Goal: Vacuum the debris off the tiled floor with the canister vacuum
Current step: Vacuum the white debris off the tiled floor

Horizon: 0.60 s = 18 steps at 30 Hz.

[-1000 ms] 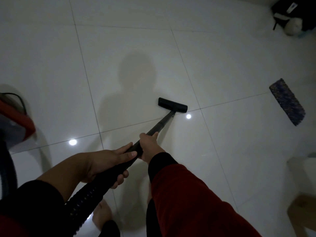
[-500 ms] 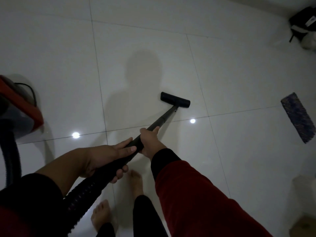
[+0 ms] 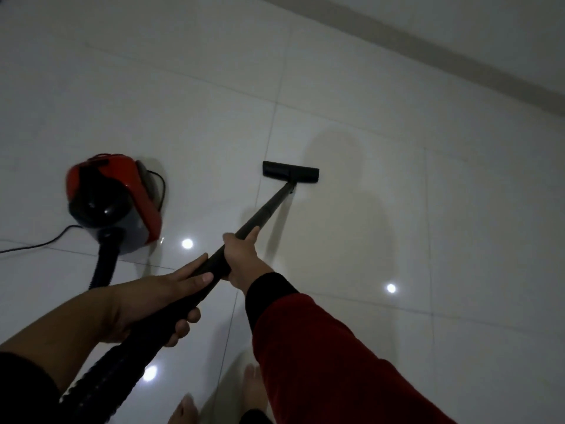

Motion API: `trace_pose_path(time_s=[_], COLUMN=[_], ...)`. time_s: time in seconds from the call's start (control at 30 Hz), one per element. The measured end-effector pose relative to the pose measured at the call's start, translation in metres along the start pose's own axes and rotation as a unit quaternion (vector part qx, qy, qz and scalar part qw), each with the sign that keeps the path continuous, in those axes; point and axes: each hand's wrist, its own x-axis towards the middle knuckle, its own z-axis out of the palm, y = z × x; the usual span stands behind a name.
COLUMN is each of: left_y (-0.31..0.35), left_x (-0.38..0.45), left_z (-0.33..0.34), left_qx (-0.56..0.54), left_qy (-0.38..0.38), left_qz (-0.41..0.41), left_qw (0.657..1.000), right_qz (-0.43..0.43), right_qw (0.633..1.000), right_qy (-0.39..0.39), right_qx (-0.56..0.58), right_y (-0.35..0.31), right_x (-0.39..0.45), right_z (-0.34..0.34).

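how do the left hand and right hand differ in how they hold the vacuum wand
The right hand grips the wand farther forward, nearer the floor head; the left hand holds farther back, where the ribbed hose begins. The right hand's thumb points along the tube; the left hand's fingers curl beneath. The right arm wears a red sleeve; the left forearm is bare. Both wrap the same tube.

Both arms reach forward, the left hand (image 3: 153, 301) and right hand (image 3: 241, 258) each curled in a grip

One canister vacuum (image 3: 116, 200) at nine o'clock, one wand (image 3: 263, 215), one floor head (image 3: 290, 172) at twelve, two hands, two bare feet, three light glints.
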Motion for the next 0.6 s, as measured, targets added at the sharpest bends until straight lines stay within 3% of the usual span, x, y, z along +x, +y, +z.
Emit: trace_pose_path(time_s=[0.27,0.6], left_y=[0.051,0.143], left_x=[-0.016,-0.002], left_z=[-0.066,-0.182], left_qx=[-0.058,-0.049], left_qy=[0.061,0.070], left_qz=[0.034,0.031], left_qw=[0.996,0.996], right_qz=[-0.005,-0.014], right_qw=[0.996,0.996], right_qy=[-0.053,-0.035], right_qx=[-0.073,-0.076], right_y=[-0.060,-0.149], right_x=[0.036,0.097], right_z=[0.089,0.184])
